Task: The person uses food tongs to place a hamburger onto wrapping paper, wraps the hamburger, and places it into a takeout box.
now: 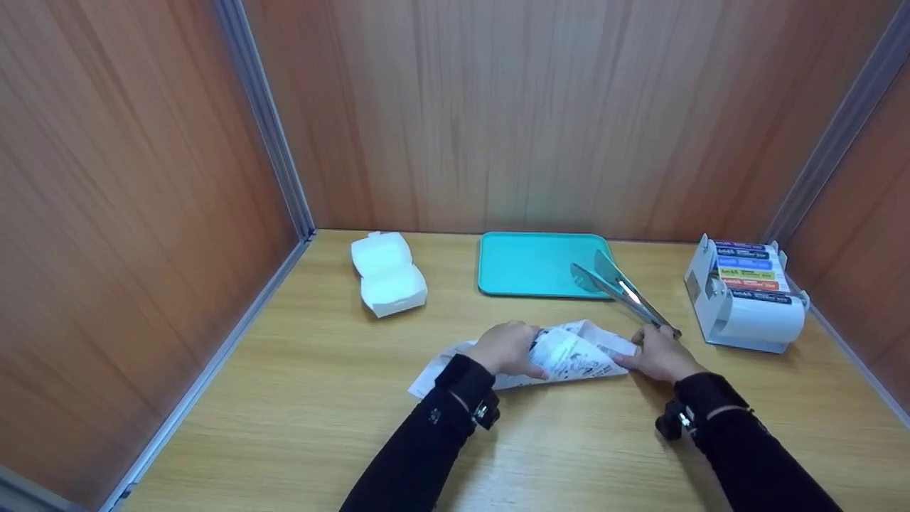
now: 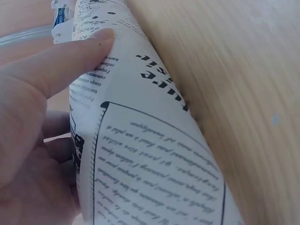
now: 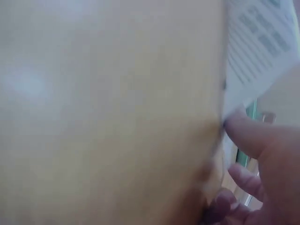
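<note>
Printed wrapping paper (image 1: 579, 352), white with black lettering, lies rolled into a long bundle on the table in front of me. My left hand (image 1: 505, 348) grips the bundle near its middle; in the left wrist view the thumb (image 2: 89, 49) lies along the top and the fingers curl beneath. What the paper wraps is hidden. At the bundle's right end, my right hand (image 1: 661, 354) pinches the paper's edge, thumb (image 3: 251, 133) against the corner in the right wrist view. Metal tongs (image 1: 633, 299) lie just beyond the right hand, their tips over a turquoise tray (image 1: 533, 263).
An open white clamshell box (image 1: 391, 274) stands at the back left. On the right is a white dispenser (image 1: 753, 299) with a roll and coloured labels. Wood panels (image 1: 498, 114) enclose the table (image 1: 298, 398) at the back and sides.
</note>
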A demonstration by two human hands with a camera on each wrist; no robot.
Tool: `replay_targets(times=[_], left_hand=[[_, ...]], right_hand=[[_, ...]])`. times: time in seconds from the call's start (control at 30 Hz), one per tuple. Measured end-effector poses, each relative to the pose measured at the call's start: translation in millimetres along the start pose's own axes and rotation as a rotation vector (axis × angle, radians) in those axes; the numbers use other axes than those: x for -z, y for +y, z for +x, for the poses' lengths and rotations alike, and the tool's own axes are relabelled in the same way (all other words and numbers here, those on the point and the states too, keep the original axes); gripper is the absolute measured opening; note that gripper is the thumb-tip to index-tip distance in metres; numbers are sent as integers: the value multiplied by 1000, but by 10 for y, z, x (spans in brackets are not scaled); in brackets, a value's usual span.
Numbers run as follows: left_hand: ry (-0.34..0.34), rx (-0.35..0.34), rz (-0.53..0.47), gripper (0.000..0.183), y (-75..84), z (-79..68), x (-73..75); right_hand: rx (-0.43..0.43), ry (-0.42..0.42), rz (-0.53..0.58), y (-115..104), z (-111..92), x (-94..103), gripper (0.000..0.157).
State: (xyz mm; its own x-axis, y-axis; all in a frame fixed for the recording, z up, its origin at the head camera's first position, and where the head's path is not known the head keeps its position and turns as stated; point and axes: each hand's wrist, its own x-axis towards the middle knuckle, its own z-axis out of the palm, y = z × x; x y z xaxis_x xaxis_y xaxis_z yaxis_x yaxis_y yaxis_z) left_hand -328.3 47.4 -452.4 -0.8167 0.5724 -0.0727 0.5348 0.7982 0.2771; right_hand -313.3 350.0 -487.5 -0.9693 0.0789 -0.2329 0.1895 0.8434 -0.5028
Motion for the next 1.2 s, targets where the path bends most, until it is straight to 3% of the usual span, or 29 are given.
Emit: replay_targets(times=[0.17, 0.4, 0.53, 0.7, 0.9, 1.1, 1.2], left_hand=[[11, 18, -9, 74, -7, -34, -1], [32, 10, -20, 75, 11, -28, -20], [40, -2, -13, 73, 9, -21, -22], [36, -5, -7, 72, 1, -18, -13], [2, 26, -16, 74, 4, -11, -18], [10, 26, -26, 74, 8, -5, -34], [12, 24, -27, 73, 16, -3, -34]], right_hand=[[-59, -81, 68, -78, 15, 95, 52], [-136, -70, 276, -82, 74, 90, 32], [-88, -59, 410, -43, 50, 140, 25], [-14, -115, 570, -38, -8, 240, 25], [-74, -185, 787, -107, -41, 232, 17], [-200, -252, 948, -138, -54, 100, 62], [-212, -270, 1056, -146, -74, 31, 59]])
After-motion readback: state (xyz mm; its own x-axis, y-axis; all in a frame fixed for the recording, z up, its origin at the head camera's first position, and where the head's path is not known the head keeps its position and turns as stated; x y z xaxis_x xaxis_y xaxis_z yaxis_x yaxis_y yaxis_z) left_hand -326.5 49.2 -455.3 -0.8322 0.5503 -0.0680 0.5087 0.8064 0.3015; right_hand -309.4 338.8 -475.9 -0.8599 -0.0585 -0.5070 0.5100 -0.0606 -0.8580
